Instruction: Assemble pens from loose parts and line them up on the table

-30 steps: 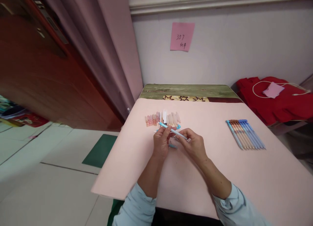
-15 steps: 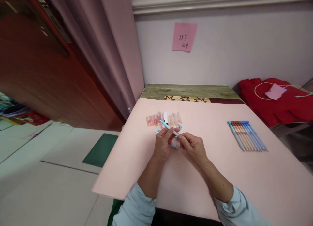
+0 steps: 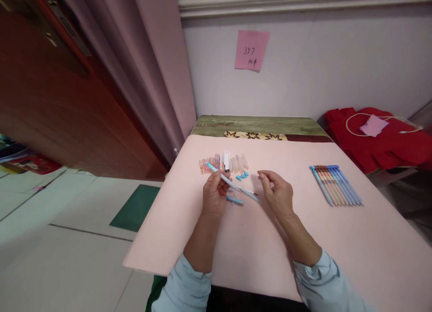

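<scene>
My left hand (image 3: 213,196) is closed around a light blue pen (image 3: 221,176), whose thin refill sticks out toward the lower right. My right hand (image 3: 277,191) hovers just right of the refill tip, thumb and forefinger pinched on something too small to make out. A blue pen part (image 3: 234,200) lies on the pink table (image 3: 303,240) under the pen. Small blue caps (image 3: 242,175) sit beyond it. Behind them lies a row of clear and pinkish pen parts (image 3: 224,162).
A row of finished blue and brown pens (image 3: 336,185) lies at the right of the table. Red cloth (image 3: 381,141) with a white cord is piled at far right. A pink note (image 3: 251,50) hangs on the wall. The table's left edge drops to tiled floor.
My right hand has let go of the pen and drawn away to the right. The left hand keeps the pen, now with its refill showing.
</scene>
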The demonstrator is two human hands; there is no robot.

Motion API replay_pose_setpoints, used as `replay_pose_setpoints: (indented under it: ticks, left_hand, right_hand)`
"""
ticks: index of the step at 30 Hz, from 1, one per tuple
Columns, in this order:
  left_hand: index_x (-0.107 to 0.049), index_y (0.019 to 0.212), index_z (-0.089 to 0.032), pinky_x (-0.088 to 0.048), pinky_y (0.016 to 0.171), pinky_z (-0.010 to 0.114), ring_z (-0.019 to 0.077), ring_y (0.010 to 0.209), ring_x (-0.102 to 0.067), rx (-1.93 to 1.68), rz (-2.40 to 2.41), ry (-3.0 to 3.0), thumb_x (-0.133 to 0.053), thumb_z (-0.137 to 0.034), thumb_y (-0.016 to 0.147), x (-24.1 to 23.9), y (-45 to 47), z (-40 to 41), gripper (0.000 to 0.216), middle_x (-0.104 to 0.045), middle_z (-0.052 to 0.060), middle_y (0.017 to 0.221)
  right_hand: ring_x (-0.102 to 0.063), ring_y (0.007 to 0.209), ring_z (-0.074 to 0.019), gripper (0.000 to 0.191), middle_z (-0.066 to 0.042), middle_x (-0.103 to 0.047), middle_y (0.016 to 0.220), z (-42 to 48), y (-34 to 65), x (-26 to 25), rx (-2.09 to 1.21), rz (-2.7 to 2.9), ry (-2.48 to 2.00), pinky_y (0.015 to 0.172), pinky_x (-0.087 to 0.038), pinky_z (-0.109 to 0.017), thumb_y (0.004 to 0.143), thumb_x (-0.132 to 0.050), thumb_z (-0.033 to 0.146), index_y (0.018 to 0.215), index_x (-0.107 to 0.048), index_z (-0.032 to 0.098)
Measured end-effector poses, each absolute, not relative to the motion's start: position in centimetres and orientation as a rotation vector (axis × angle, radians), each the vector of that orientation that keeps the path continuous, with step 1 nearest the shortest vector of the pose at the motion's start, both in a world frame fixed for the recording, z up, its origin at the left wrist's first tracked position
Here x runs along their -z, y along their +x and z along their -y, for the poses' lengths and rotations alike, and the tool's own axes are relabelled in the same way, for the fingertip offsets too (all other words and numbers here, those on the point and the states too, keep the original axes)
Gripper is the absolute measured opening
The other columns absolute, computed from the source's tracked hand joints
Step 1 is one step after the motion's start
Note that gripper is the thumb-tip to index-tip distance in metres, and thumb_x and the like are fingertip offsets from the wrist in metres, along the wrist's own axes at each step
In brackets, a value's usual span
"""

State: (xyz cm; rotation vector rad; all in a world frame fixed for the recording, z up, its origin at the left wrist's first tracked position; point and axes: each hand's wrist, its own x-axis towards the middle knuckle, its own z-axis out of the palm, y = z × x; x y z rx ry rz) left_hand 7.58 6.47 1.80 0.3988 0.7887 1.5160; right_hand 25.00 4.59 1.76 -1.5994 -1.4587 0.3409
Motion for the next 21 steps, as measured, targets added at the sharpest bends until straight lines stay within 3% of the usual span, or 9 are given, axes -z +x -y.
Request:
replay_pose_setpoints:
  ticks: [6, 13, 17, 21]
  left_hand:
    - [-0.065, 0.1, -0.013, -0.04, 0.046, 0.018, 0.0062, 0.049, -0.051, -1.421, -0.742, 0.431, -0.078, -0.038, 0.071, -2.3, 7.1, -6.3, 0.041, -0.064, 0.0, 0.069]
    - [-0.061, 0.099, -0.014, -0.026, 0.039, 0.015, 0.0031, 0.044, -0.041, -1.378, -0.657, 0.454, -0.076, -0.038, 0.074, -2.3, 7.0, -6.3, 0.038, -0.057, -0.003, 0.065]
    - [-0.061, 0.1, -0.014, -0.023, 0.038, 0.015, 0.0025, 0.043, -0.038, -1.33, -0.629, 0.481, -0.074, -0.037, 0.077, -2.1, 7.1, -6.3, 0.035, -0.056, -0.003, 0.064]
    - [-0.062, 0.1, -0.013, -0.021, 0.038, 0.015, 0.0025, 0.043, -0.038, -1.321, -0.625, 0.489, -0.072, -0.037, 0.079, -2.0, 7.1, -6.3, 0.033, -0.055, -0.003, 0.064]
  right_hand:
    - [-0.061, 0.093, -0.0188, 0.03, -0.005, -0.069, 0.103, -6.5, 25.4, -0.2, -0.142, 1.839, -1.538, 0.077, -0.044, -0.029, 0.095, -0.046, 0.024, 0.111, -0.071, 0.025]
    - [-0.055, 0.09, -0.0209, 0.039, -0.007, -0.065, 0.101, -7.8, 24.5, 0.2, -0.003, 2.247, -1.538, 0.076, -0.034, -0.032, 0.095, -0.049, 0.017, 0.129, -0.062, 0.031]
    - [-0.054, 0.088, -0.0207, 0.031, -0.007, -0.065, 0.097, -7.9, 24.4, 0.2, -0.011, 2.252, -1.59, 0.075, -0.031, -0.032, 0.098, -0.048, 0.026, 0.124, -0.065, 0.029]
    - [-0.054, 0.091, -0.0205, 0.024, -0.006, -0.065, 0.096, -7.9, 24.3, 0.4, -0.039, 2.171, -1.591, 0.079, -0.031, -0.032, 0.098, -0.048, 0.033, 0.106, -0.07, 0.025]
